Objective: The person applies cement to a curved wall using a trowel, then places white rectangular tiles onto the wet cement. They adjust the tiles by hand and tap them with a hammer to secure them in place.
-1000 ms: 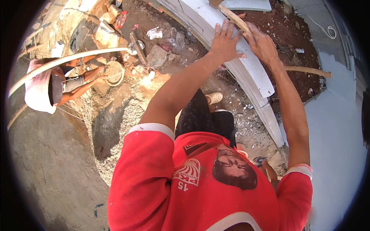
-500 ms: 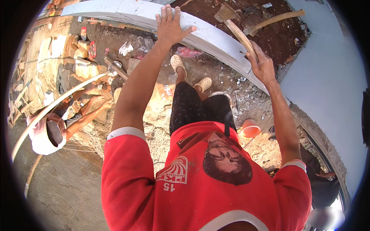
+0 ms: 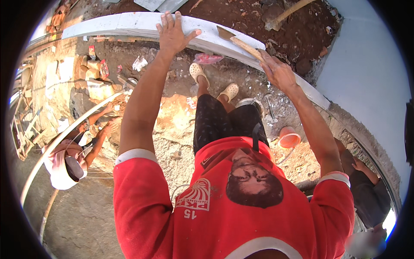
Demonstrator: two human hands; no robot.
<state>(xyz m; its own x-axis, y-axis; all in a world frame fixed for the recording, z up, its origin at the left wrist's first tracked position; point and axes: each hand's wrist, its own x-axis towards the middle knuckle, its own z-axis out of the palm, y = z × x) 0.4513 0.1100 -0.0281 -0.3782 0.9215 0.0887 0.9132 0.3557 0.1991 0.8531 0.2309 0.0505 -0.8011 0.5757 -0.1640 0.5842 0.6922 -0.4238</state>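
A low wall of white blocks (image 3: 108,25) curves across the upper part of the view. My left hand (image 3: 173,38) lies on its top edge, fingers apart and thumb stretched out, holding nothing. On the right, my right hand (image 3: 278,71) is wrapped round the wooden handle of a flat-bladed tool (image 3: 246,46). Its dark, wedge-shaped blade is over the block top, between my two hands. Whether the blade touches the block I cannot tell.
Beyond the wall, a hoe-like tool with a wooden handle (image 3: 293,13) lies on dark soil. An orange bucket (image 3: 289,139) stands by my legs. One person (image 3: 69,166) crouches at left near a long pole (image 3: 64,134); another (image 3: 366,190) is at lower right.
My right hand has brought the tool nearer and leftward, its blade moving from above the soil to over the block top. My left hand stays flat on the wall; the whole view has shifted slightly.
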